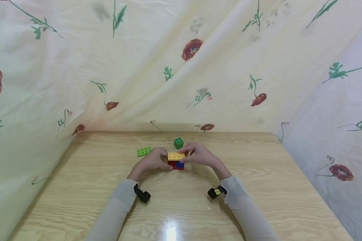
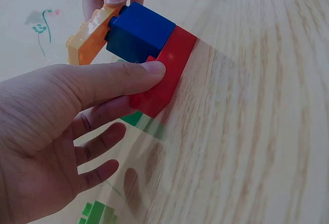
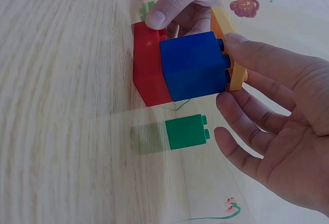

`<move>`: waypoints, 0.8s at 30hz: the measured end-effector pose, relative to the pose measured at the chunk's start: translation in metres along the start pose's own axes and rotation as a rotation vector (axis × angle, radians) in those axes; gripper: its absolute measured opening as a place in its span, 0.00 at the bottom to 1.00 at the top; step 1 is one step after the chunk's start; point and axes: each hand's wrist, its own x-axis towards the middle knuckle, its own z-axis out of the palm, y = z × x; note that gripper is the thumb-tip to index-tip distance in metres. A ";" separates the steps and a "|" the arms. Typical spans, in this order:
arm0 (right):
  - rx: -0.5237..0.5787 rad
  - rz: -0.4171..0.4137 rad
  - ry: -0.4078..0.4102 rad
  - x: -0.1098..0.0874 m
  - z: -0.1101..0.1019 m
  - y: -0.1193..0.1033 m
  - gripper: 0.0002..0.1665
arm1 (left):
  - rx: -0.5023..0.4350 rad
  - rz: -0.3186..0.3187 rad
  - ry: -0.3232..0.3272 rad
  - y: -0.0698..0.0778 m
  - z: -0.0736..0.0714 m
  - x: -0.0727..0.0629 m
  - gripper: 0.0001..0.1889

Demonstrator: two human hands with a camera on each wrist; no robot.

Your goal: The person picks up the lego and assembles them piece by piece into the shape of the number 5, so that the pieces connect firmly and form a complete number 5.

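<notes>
My left hand (image 1: 154, 159) grips a red brick (image 2: 175, 62) at its left end, thumb on the near side. A blue brick (image 3: 190, 62) stands on the right part of the red one, its studs upward. With thumb and fingers my right hand (image 1: 199, 155) pinches a yellow-orange plate (image 1: 173, 156) with studs on top. The plate lies over the blue brick, slightly tilted, and blue studs show beneath it in both wrist views. Its left end reaches out over the red brick, with an open space between them.
A dark green brick (image 1: 178, 143) stands on the wooden table (image 1: 181, 207) just behind the stack. To the left lies a light green studded plate (image 1: 143, 151), close to my left hand. A flowered cloth (image 1: 157, 67) hangs behind the table and along its sides.
</notes>
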 end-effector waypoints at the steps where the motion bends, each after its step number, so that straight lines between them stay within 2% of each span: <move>1: -0.003 0.001 0.001 0.000 0.000 0.000 0.20 | 0.001 0.001 0.000 0.000 0.000 0.000 0.11; 24: -0.011 0.012 0.005 0.001 0.001 0.000 0.21 | 0.001 0.004 -0.001 0.000 0.000 -0.001 0.12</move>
